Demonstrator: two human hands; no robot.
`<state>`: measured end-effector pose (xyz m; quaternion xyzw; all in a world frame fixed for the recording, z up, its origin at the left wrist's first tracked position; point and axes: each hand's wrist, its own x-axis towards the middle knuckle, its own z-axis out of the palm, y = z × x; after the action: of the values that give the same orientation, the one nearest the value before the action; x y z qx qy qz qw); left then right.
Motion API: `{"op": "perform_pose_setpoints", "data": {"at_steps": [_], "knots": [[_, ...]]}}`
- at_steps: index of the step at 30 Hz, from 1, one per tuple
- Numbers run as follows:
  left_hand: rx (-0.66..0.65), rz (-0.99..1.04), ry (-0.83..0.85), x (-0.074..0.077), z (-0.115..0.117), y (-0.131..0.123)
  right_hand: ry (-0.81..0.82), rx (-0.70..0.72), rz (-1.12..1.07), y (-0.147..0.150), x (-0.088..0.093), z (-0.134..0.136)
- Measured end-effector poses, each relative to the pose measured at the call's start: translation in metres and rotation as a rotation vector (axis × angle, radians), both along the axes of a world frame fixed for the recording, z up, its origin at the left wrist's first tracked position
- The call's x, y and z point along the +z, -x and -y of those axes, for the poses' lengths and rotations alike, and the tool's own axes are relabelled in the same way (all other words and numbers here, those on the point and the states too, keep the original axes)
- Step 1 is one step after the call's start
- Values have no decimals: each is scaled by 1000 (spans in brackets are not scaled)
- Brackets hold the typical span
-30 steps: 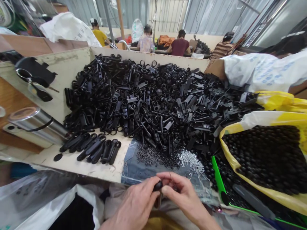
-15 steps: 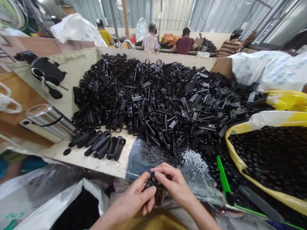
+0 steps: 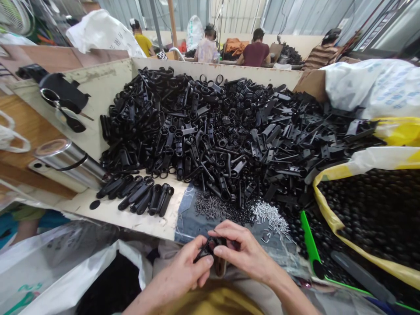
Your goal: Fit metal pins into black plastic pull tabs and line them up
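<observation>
Over the front edge of the table, my left hand (image 3: 187, 264) pinches a black plastic part (image 3: 206, 250) between thumb and fingers; a ring shape shows at its upper end. My right hand (image 3: 241, 247) is curled close against it, with dark plastic between its thumb and fingers. Whether that is the same part or a second one is hard to make out. Just beyond lie small dark screws or pins (image 3: 210, 205), small black pieces (image 3: 241, 212) and silvery pins (image 3: 271, 218) on a blue cloth (image 3: 190, 218).
A big heap of black ringed plastic parts (image 3: 183, 127) fills the table. Several finished-looking black pieces (image 3: 144, 197) lie at left beside a steel flask (image 3: 70, 162). At right are a yellow-edged bag (image 3: 323, 197) of black balls and a green strip (image 3: 311, 245). Several people sit beyond.
My right hand has shifted slightly right and its fingers have loosened a little, showing more of the dark plastic. The left hand keeps its grip; the view has tilted slightly.
</observation>
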<state>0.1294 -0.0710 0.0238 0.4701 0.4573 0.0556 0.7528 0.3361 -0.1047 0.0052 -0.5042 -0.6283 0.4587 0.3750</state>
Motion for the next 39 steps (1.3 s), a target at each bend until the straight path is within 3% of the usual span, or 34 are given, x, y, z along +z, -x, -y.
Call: {"op": "perform_pose_setpoints", "data": {"at_steps": [5, 9, 16, 19, 21, 24, 27, 30, 34, 39], "knots": [[-56, -65, -122, 1, 0, -1, -129, 64, 260, 1, 12, -9], [-58, -78, -153, 3, -1, -2, -135, 59, 368, 7, 19, -11], [142, -1, -49, -27, 9, -1, -93, -167, 351, 34, 0, 5], [189, 39, -42, -31, 10, 4, -75, -203, 287, 35, 0, 7], [203, 23, -106, -26, 2, 8, -62, -240, 222, 25, 2, 4], [222, -74, -382, -15, -19, 8, -72, -372, 184, 4, 4, -2], [76, -374, -740, -7, -36, -1, -109, -437, 272, -14, -1, -4], [-89, -599, -889, -7, -39, -15, -132, -420, 368, -20, -6, 0], [-163, -632, -937, -13, -31, -24, -138, -420, 406, -18, -8, 5], [-309, -624, -1118, -17, -29, -13, -203, -379, 494, -12, -9, -3]]}}
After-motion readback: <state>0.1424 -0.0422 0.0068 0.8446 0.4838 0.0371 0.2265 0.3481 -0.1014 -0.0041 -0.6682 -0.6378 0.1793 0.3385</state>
